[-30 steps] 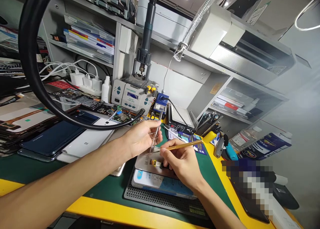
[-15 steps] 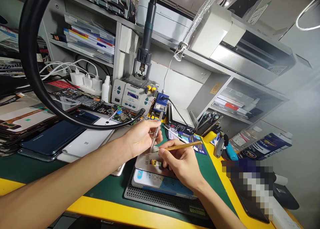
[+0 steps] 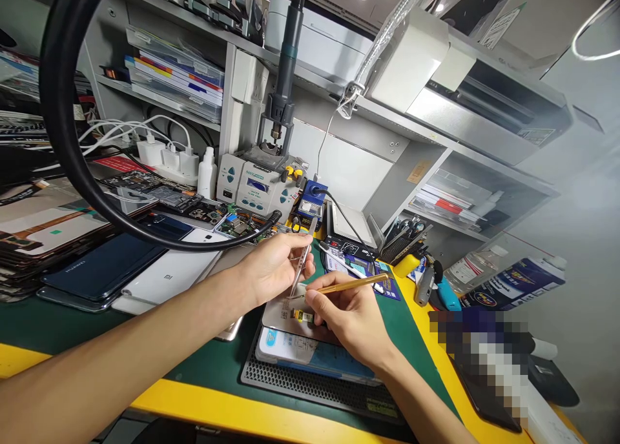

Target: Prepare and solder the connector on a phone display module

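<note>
- Left hand (image 3: 268, 266) is pinching silver tweezers (image 3: 301, 266), fingers curled tight round them, tips pointing down at the plate (image 3: 277, 316).
- Right hand (image 3: 351, 321) is gripping a gold stick (image 3: 358, 282) like a pen, fingers closed on it.
- Both tools are meeting over a small yellow-black part (image 3: 303, 315) lying on the plate.
- The plate is resting on a blue-white pack (image 3: 295, 353), which is lying on a black grid mat (image 3: 310, 386) near the bench's front edge.
</note>
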A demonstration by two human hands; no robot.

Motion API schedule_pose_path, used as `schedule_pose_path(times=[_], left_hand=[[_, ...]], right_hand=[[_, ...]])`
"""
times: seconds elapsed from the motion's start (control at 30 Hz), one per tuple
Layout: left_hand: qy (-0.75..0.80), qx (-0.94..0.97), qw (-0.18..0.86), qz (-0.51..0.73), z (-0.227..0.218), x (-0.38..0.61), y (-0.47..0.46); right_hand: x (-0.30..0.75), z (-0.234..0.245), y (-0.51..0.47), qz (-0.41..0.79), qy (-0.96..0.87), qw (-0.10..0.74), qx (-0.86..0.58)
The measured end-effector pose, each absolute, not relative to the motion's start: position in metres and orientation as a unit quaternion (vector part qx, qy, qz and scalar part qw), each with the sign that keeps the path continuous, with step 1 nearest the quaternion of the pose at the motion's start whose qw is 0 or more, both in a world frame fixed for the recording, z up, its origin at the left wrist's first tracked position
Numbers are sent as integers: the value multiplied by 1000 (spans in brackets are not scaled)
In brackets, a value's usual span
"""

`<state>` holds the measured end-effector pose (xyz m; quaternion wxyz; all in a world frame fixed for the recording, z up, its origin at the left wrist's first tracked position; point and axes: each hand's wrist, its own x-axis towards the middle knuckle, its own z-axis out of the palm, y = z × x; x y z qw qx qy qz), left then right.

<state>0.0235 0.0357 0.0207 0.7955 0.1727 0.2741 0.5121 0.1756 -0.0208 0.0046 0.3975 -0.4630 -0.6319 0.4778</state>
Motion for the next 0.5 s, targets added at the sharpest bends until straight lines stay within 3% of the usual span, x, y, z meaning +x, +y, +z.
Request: schedule_pose_path(times=[0.5], left_hand=[[287,172,792,510,22,22,37]], right_hand=[[175,12,-20,489,-604,409,-479]])
